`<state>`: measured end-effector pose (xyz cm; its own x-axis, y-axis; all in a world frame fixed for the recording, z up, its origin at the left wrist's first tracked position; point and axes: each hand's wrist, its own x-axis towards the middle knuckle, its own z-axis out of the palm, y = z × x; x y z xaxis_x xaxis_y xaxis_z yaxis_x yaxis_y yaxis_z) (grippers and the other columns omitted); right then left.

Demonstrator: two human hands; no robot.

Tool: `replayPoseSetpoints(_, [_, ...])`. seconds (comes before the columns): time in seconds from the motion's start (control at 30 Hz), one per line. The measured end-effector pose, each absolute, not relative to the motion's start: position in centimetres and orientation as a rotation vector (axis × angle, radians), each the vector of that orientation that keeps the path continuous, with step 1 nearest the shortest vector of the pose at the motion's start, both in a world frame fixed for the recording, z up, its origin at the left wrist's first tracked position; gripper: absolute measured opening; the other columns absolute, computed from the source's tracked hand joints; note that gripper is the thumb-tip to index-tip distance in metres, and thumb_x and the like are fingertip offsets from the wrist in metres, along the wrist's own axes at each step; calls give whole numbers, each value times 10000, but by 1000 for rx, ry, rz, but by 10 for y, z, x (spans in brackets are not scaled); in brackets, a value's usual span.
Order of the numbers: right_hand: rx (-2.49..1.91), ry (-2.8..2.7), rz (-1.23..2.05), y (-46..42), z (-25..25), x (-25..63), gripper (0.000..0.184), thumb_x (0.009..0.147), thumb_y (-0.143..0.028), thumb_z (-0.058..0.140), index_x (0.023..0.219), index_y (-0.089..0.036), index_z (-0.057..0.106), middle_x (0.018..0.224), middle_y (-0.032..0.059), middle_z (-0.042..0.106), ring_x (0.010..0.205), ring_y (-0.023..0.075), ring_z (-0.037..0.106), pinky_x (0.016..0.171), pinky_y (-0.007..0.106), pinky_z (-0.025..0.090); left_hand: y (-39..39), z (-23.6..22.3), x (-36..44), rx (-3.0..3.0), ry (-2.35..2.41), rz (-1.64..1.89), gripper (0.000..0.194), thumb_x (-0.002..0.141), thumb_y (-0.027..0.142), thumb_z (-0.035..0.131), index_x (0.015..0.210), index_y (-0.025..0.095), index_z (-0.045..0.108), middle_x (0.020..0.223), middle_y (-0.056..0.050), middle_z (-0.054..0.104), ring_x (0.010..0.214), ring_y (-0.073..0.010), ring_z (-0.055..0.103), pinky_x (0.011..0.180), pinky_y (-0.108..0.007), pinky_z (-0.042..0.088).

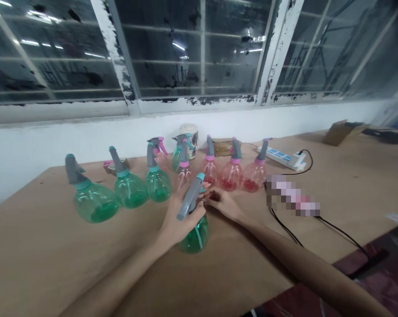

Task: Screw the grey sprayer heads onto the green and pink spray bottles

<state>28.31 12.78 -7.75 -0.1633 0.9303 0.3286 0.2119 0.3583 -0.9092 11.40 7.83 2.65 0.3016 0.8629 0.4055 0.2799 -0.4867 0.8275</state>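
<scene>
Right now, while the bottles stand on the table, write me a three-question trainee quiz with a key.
1. Which hand grips the green spray bottle nearest the camera?
2. True or false: the white power strip lies to the right of that bottle.
3. What colour is the body of the rightmost spray bottle? A) green B) pink C) blue

Key: 1. The left hand. 2. True. 3. B.
</scene>
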Motion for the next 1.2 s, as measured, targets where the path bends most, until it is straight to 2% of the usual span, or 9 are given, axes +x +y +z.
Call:
replayPoseSetpoints(0.13, [-1052, -1651, 863, 127, -77, 283, 110, 773, -254, 570, 849, -175, 575, 866, 30, 645, 820, 152, 603, 788, 317, 462, 81, 25, 112, 2038, 1036, 1056, 350, 702, 153, 506, 1042, 229, 539, 884, -23, 648, 735, -159, 623, 623, -255, 488])
replayPoseSetpoints(0.2, [-1053, -1679, 825, 126, -77, 283, 92, 780, -239, 561, 850, -181, 577, 862, 28, 647, 809, 152, 605, 769, 312, 468, 82, 26, 111, 2072, 1073, 1046, 307, 714, 175, 515, 1016, 227, 537, 811, -9, 641, 667, -145, 607, 572, -240, 476])
replayPoseSetpoints(0.4, [-1064, -1757, 725, 122, -73, 282, 83, 781, -206, 559, 855, -183, 589, 843, 25, 653, 779, 153, 611, 721, 297, 475, 81, 29, 111, 2171, 1079, 1057, 78, 738, 262, 555, 787, 203, 537, 540, 54, 501, 454, -88, 464, 452, -199, 390])
replayPoseSetpoints(0.53, [-1079, -1767, 704, 121, -71, 282, 82, 779, -201, 561, 850, -175, 593, 829, 28, 652, 757, 150, 609, 704, 289, 471, 81, 32, 111, 2206, 1063, 1043, 116, 743, 293, 565, 720, 193, 511, 498, 66, 447, 421, -77, 408, 441, -197, 367])
replayPoseSetpoints(0.63, [-1081, -1775, 681, 120, -69, 282, 81, 777, -192, 559, 847, -170, 594, 826, 29, 652, 749, 146, 606, 695, 283, 468, 81, 32, 111, 2187, 1064, 1058, 124, 751, 299, 558, 818, 196, 543, 536, 57, 478, 444, -86, 430, 470, -211, 386])
replayPoseSetpoints(0.77, [-1089, -1784, 663, 119, -67, 281, 90, 776, -179, 554, 859, -168, 588, 833, 31, 651, 739, 140, 599, 685, 276, 466, 79, 29, 112, 2119, 1033, 1103, 245, 775, 285, 538, 1007, 205, 522, 749, 1, 596, 644, -130, 563, 629, -254, 455])
replayPoseSetpoints(0.93, [-1136, -1803, 617, 116, -63, 281, 59, 771, -175, 560, 821, -167, 589, 809, 33, 645, 712, 136, 588, 679, 280, 463, 79, 26, 113, 2107, 1062, 1065, 245, 797, 275, 522, 1031, 205, 532, 713, 5, 601, 612, -128, 562, 609, -257, 461])
replayPoseSetpoints(1.1, [-1133, -1809, 586, 116, -64, 281, 54, 775, -185, 559, 818, -175, 590, 830, 32, 644, 752, 143, 588, 712, 291, 461, 80, 25, 113, 2108, 1029, 1108, 297, 791, 253, 529, 1087, 227, 523, 872, -19, 638, 700, -134, 597, 695, -276, 478])
replayPoseSetpoints(1.2, [-1124, -1809, 589, 117, -67, 281, 64, 777, -189, 558, 833, -176, 587, 816, 28, 641, 732, 140, 586, 692, 286, 462, 79, 26, 113, 2105, 1046, 1087, 287, 792, 268, 525, 1074, 220, 534, 820, -16, 636, 661, -137, 593, 654, -274, 480])
